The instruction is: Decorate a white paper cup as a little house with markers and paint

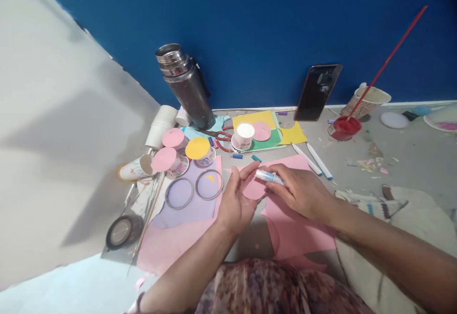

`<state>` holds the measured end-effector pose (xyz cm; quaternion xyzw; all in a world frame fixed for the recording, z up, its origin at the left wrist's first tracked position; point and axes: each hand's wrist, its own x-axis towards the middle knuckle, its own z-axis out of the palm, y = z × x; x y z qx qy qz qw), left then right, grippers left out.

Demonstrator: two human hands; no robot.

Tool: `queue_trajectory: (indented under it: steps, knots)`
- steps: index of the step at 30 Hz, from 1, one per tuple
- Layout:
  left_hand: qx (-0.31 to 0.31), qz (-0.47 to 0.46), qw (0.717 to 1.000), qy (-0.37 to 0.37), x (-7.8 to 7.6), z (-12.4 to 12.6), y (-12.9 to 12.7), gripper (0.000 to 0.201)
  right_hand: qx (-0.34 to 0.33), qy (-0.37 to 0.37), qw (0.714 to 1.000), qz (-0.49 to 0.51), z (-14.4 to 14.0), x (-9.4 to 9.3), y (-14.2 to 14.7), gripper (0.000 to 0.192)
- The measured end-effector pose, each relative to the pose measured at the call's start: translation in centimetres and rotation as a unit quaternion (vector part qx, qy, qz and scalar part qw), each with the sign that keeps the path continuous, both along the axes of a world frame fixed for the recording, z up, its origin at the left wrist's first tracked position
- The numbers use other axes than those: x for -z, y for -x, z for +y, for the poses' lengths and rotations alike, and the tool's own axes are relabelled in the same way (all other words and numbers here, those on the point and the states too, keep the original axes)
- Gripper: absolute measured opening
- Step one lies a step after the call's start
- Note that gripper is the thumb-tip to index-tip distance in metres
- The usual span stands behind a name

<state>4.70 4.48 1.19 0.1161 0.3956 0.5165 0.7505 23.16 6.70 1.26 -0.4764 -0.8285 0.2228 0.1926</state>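
My left hand (233,204) holds a round pink paper disc (253,189), with the thumb raised at its edge. Gripped in my right hand (303,188) is a white and blue glue stick (269,177), its tip over the disc. Whether the tip touches the paper I cannot tell. Pink paper sheets (300,228) with curved cut edges lie under and beside my hands. Left of them, two metal rings (179,193) rest on a lilac sheet (178,219). Small paper cups with pink discs (164,159) and a yellow disc (197,148) on them stand farther back.
A steel flask (189,88) stands by the blue wall, near stacked white cups (162,126). Red-handled scissors (223,137) lie beside a small cup (244,136). A phone (317,93) leans on the wall. Two markers (319,161) and a red pot (344,128) with a stick are rightward.
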Motion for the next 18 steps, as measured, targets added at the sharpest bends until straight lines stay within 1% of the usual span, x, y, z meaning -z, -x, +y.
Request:
queue_trajectory:
  steps: [3, 5, 8, 10, 14, 16, 18]
  knots:
    - [0.026, 0.017, 0.999, -0.024, 0.4, -0.3, -0.3, 0.058, -0.002, -0.018, 1.000, -0.007, -0.2, 0.0, 0.2, 0.029]
    - [0.032, 0.029, 0.998, -0.039, 0.8, -0.5, -0.5, 0.059, 0.003, -0.028, 1.000, -0.009, -0.2, 0.0, 0.4, 0.030]
    - [0.028, 0.077, 0.995, -0.055, 1.3, -0.8, -0.5, 0.052, 0.008, -0.038, 0.999, -0.008, -0.2, -0.1, 0.5, 0.031]
    - [0.027, 0.125, 0.988, -0.081, 1.3, -0.9, -0.3, 0.047, 0.010, -0.047, 0.999, -0.008, -0.3, -0.1, 0.6, 0.029]
    - [0.040, 0.248, 0.953, -0.171, 0.4, -1.1, 0.1, 0.043, 0.011, -0.065, 0.998, -0.014, -0.5, 0.0, 0.6, 0.028]
    - [0.047, 0.275, 0.943, -0.181, -0.2, -1.1, 0.2, 0.041, 0.008, -0.067, 0.998, -0.015, -0.6, 0.2, 0.6, 0.029]
    - [0.046, 0.270, 0.946, -0.173, -0.7, -1.2, 0.2, 0.039, 0.005, -0.052, 0.999, -0.014, -0.7, 0.3, 0.6, 0.030]
